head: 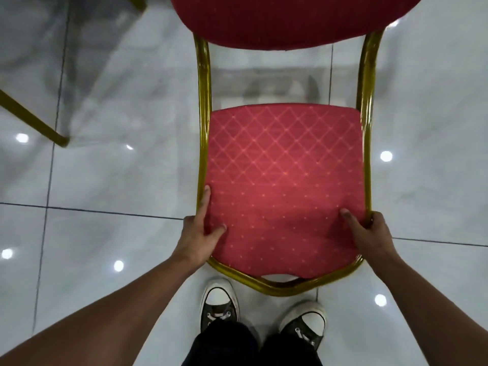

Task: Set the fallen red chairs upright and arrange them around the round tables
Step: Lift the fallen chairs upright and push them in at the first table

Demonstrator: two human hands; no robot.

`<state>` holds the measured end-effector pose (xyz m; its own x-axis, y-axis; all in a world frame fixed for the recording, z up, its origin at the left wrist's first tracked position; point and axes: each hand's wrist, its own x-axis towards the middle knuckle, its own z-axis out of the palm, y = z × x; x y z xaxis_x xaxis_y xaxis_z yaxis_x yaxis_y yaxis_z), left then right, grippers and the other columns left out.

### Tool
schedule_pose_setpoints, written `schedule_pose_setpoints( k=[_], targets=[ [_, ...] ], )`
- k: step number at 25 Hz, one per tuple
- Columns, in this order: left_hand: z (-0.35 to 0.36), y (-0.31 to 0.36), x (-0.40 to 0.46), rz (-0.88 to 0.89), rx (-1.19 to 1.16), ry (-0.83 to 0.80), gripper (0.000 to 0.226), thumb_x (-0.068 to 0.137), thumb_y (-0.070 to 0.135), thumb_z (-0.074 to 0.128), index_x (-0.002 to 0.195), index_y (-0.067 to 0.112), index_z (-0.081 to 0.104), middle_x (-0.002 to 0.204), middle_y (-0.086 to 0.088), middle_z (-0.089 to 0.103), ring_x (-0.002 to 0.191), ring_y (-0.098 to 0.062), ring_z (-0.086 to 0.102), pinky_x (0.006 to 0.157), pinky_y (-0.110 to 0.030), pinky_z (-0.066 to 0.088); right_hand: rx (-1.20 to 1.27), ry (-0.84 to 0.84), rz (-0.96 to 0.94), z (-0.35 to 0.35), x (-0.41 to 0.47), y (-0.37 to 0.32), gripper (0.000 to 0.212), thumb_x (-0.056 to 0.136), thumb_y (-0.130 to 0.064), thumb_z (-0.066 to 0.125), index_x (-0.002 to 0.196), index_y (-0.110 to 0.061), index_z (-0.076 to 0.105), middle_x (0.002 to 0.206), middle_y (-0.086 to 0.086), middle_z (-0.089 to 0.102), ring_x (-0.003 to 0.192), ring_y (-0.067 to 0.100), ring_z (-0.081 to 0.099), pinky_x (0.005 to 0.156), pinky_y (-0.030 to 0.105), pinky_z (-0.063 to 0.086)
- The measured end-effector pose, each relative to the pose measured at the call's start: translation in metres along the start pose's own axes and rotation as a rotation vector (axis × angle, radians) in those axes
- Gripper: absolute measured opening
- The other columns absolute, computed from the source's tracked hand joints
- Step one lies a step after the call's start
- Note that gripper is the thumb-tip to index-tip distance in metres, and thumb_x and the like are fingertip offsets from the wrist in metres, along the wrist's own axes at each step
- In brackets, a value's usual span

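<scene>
**Both hands on the seat as a red chair stands ready to be placed**

At far left, a gold leg (34, 120) of another piece of furniture slants down to the glossy tiled floor (111, 180), well apart from the work. The left hand (196, 239) clamps the left front corner of the red chair (285, 186), thumb pressed on the cushion and a finger lying along the gold frame (204, 107). The chair stands upright directly ahead of the person, its long axis running straight away from the body, backrest (285, 19) at the far end. The right hand (369, 233) grips the opposite front corner, fingers curled round the frame tube, thumb on the fabric. Both hands sit equally near, one at each side, so the load looks evenly shared. Two sneakers (219, 302) stand just behind the front rail. No round table is in view, so where the chair must go cannot be told. Bare floor lies open to the right, leaving room to lift or slide it.
</scene>
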<state>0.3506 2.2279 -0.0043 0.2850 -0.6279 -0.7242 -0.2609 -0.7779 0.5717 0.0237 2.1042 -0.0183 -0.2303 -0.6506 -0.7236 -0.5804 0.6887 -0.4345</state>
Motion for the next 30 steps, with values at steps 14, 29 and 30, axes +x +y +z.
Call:
schedule_pose_setpoints(
  k=[14, 29, 30],
  targets=[
    [-0.167, 0.322, -0.390, -0.027, 0.185, 0.258, 0.058, 0.074, 0.072, 0.056, 0.125, 0.044, 0.057, 0.123, -0.008, 0.064, 0.113, -0.031, 0.062, 0.101, -0.050, 0.051, -0.077, -0.025, -0.064, -0.336, -0.356, -0.236, 0.057, 0.091, -0.051, 0.065, 0.125, -0.005, 0.064, 0.116, 0.017, 0.068, 0.105, 0.039, 0.065, 0.095, 0.052, 0.053],
    [-0.247, 0.558, -0.438, 0.500, 0.596, 0.512, 0.061, 0.097, 0.058, 0.013, 0.138, 0.029, 0.048, 0.133, -0.008, 0.052, 0.128, -0.029, 0.038, 0.109, -0.048, 0.036, -0.249, 0.421, -0.646, -0.384, -0.450, -0.423, 0.047, 0.104, -0.047, 0.033, 0.141, -0.023, 0.049, 0.147, 0.019, 0.045, 0.133, 0.036, 0.042, 0.109, 0.051, 0.036],
    [-0.255, 0.570, -0.427, 0.500, 0.595, 0.497, 0.064, 0.096, 0.060, 0.011, 0.140, 0.029, 0.046, 0.134, -0.007, 0.051, 0.129, -0.028, 0.037, 0.110, -0.048, 0.036, -0.258, 0.373, -0.652, -0.388, -0.447, -0.434, 0.049, 0.104, -0.047, 0.032, 0.148, -0.027, 0.042, 0.154, 0.018, 0.038, 0.139, 0.034, 0.037, 0.112, 0.050, 0.033]
  ],
)
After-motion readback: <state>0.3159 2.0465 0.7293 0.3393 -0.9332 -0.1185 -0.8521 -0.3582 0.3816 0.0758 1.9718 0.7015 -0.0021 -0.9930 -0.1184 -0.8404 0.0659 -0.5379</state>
